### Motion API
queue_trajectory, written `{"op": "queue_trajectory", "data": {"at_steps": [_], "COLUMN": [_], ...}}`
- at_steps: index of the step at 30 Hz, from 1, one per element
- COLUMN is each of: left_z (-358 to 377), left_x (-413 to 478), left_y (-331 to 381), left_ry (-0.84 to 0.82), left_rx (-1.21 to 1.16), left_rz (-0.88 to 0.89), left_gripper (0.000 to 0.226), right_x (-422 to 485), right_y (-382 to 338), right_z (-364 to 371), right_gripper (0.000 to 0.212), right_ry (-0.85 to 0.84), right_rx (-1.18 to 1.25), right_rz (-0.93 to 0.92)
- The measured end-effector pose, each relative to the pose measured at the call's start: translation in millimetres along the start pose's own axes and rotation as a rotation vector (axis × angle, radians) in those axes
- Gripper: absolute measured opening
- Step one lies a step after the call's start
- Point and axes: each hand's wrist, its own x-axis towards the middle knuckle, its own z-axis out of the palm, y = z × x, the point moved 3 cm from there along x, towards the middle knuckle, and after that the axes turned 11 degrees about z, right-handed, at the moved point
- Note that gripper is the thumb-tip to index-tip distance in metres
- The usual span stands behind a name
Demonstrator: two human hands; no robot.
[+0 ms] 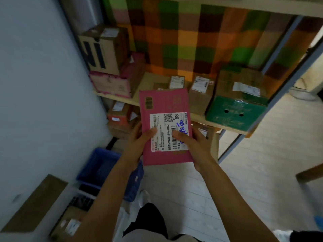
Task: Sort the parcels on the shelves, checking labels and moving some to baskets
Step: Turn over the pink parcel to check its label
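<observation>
I hold a flat pink parcel point(165, 105) in front of me with both hands, its white shipping label point(166, 126) facing up. My left hand point(139, 142) grips its left edge, thumb lying on the label. My right hand point(194, 145) grips the right edge, thumb pressing on the label's barcode. Blue handwriting crosses the label. Behind the parcel is a wooden shelf point(227, 127) carrying several cardboard parcels point(201, 95) and a green box point(236, 112). A blue basket point(103, 165) stands on the floor below my left arm.
A brown box with dark letters point(104, 49) sits on a pink-edged box point(111, 84) at the shelf's left end. More parcels point(120, 112) lie on the lower shelf. A white wall point(43, 84) closes the left side. Another box point(70, 224) lies on the floor.
</observation>
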Motion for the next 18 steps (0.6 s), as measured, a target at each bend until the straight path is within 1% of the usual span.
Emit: {"op": "queue_trajectory", "data": {"at_steps": [2,4,6,7,8,9,10,11,12,15,16,18], "left_z": [-16.6,-34.8,-38.0,-36.8,-35.9,-39.5,-43.2,-53.2,-60.7,-77.8,-84.8,-91.5], "left_x": [-7.0,-10.6,-11.2,-10.0,-7.9,-2.4,1.0,8.6,13.7,24.2,32.5,45.3], "left_y": [5.7,12.9,19.4,21.5,23.2,24.2,27.0,29.3,33.9,41.5,43.7,41.6], "left_ry": [0.092,0.232,0.289,0.283,0.279,0.294,0.298,0.316,0.305,0.272,0.250,0.191], "left_rx": [0.020,0.181,0.331,0.353,0.400,0.464,0.521,0.513,0.455,0.172,0.099,0.035], "left_rz": [0.026,0.139,0.226,0.234,0.217,0.200,0.177,0.154,0.140,0.154,0.150,0.126], "left_gripper": [0.039,0.035,0.036,0.039,0.055,0.084,0.114,0.131,0.134,0.102,0.099,0.100], "right_x": [3.7,8.5,8.5,8.8,8.9,10.5,9.6,11.4,10.7,13.0,21.4,34.8], "right_y": [2.9,6.4,5.1,4.2,3.0,1.5,0.2,-6.4,-14.6,-37.4,-46.7,-57.2], "right_z": [22.6,46.6,62.6,71.1,79.8,89.7,96.7,107.2,114.3,120.2,124.1,131.4], "right_gripper": [0.050,0.055,0.060,0.072,0.092,0.109,0.116,0.115,0.107,0.076,0.074,0.072], "right_ry": [-0.027,-0.004,0.049,0.065,0.063,0.034,0.002,-0.048,-0.096,-0.207,-0.238,-0.307], "right_rx": [-0.045,-0.098,-0.177,-0.256,-0.351,-0.435,-0.481,-0.491,-0.470,-0.297,-0.254,-0.247], "right_rz": [-0.021,-0.069,-0.166,-0.197,-0.216,-0.214,-0.225,-0.251,-0.273,-0.279,-0.253,-0.139]}}
